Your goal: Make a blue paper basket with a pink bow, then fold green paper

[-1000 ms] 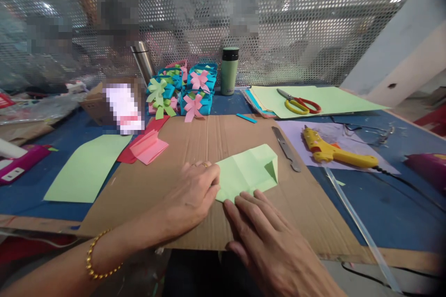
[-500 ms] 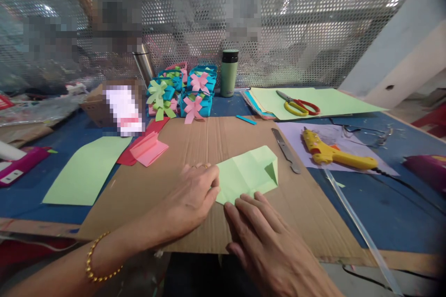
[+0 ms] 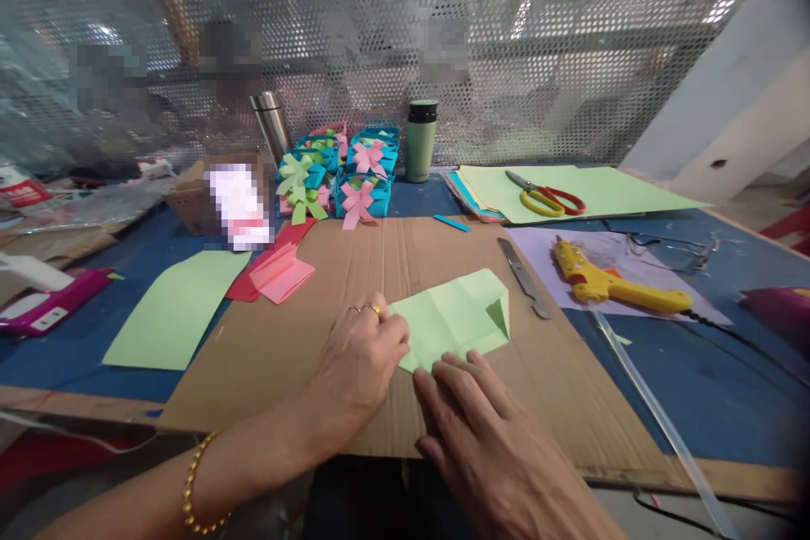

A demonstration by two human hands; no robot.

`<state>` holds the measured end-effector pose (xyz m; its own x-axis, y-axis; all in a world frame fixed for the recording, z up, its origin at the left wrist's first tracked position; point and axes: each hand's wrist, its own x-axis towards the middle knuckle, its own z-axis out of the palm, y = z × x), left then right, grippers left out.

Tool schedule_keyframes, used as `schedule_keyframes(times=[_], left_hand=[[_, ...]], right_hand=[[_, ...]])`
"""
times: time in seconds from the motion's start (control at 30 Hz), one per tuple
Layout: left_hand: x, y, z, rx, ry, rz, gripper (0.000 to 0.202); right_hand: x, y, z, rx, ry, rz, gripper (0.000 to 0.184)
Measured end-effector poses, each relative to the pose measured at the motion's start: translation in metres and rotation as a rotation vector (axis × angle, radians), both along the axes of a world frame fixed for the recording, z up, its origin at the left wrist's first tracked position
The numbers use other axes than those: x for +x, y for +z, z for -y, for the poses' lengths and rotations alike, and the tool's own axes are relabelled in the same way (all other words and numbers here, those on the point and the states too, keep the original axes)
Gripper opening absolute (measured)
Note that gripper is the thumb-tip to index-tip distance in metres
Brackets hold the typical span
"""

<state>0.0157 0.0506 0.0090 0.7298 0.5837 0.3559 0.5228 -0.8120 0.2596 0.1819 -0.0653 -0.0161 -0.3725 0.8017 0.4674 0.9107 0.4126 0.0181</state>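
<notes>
A folded light green paper (image 3: pixel 452 312) lies on the brown cardboard sheet (image 3: pixel 354 266), creased down its middle and with a small pocket-like fold standing up at its right end. My left hand (image 3: pixel 367 350) has its fingers curled and pinched on the paper's left end; a ring and a gold bead bracelet are on that side. Along the near edge, my right hand (image 3: pixel 487 422) rests with fingers stretched out, the fingertips pressing the paper. A flat metal blade (image 3: pixel 524 278) lies just right of the paper.
Pink folded paper (image 3: pixel 282 274) and a green sheet (image 3: pixel 180 312) lie at left. Behind are blue paper boxes with bows (image 3: pixel 364 186), a green tumbler (image 3: pixel 421 143) and a steel flask (image 3: pixel 272 122). To the right are scissors (image 3: pixel 544 194) and a yellow glue gun (image 3: pixel 613 283) with its cord.
The whole view has shifted slightly, so things sit a little further right and lower. My left hand's knuckles have rolled up a bit at the paper's left end. The right hand stays put.
</notes>
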Motion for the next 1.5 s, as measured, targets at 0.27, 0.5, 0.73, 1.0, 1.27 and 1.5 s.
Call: schedule_keyframes(times=[0.27,0.5,0.73,1.0,1.27,1.5], left_hand=[[-0.007,-0.007,0.009,0.443,-0.06,-0.045,0.031],[-0.006,-0.018,0.033,0.573,0.047,-0.039,0.025],[-0.007,-0.014,0.035,0.487,0.067,-0.125,0.037],[-0.011,-0.009,0.032,0.413,0.045,-0.179,0.043],[-0.022,-0.008,0.04,0.294,0.044,-0.208,0.073],[-0.024,-0.019,0.047,0.306,0.082,-0.132,0.081]], right_hand=[[-0.001,-0.004,0.0,0.012,-0.025,0.007,0.042],[0.0,-0.005,0.0,0.052,-0.022,-0.006,0.042],[0.0,-0.006,0.001,0.06,-0.024,0.02,0.044],[-0.001,-0.007,0.001,0.067,-0.008,0.034,0.039],[-0.011,0.004,-0.002,0.018,-0.042,0.08,0.035],[-0.013,0.004,0.0,0.039,-0.049,0.121,0.04]])
